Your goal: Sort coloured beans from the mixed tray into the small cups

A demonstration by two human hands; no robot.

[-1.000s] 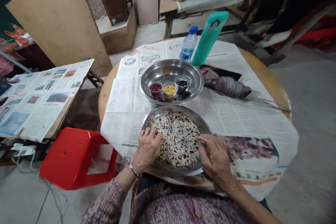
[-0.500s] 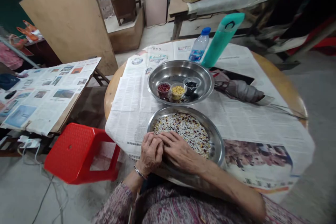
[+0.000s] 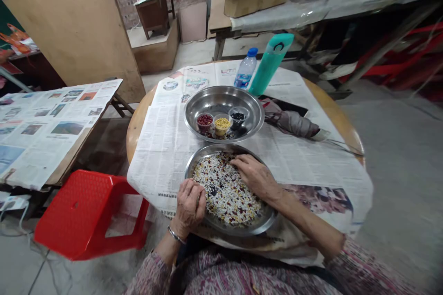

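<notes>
A shallow metal basin [image 3: 268, 223] in front of me holds a mix of white grains [image 3: 221, 173] with dark red, yellow and black beans. My left hand [image 3: 189, 203] is curled closed at the basin's left rim; whatever lies inside it is hidden. Over the upper right of the mix, my right hand [image 3: 258, 179] has its fingertips drawn together at the grains, and I cannot make out what is between them. Behind stands a larger metal basin [image 3: 221, 94] with three clear cups: red beans [image 3: 205, 120], yellow beans [image 3: 222, 124] and black beans [image 3: 238, 118].
Newspaper [image 3: 155, 147] covers the round table. Beyond the far basin stand a water bottle [image 3: 246, 69] and a teal flask [image 3: 272, 64]; a folded grey umbrella [image 3: 294, 122] lies to the right. A red stool [image 3: 79, 212] is at the left.
My hands have parted from each other at the near rim. The right one has moved up and right over the mix; the left stays closed by the left rim. The view has shifted right.
</notes>
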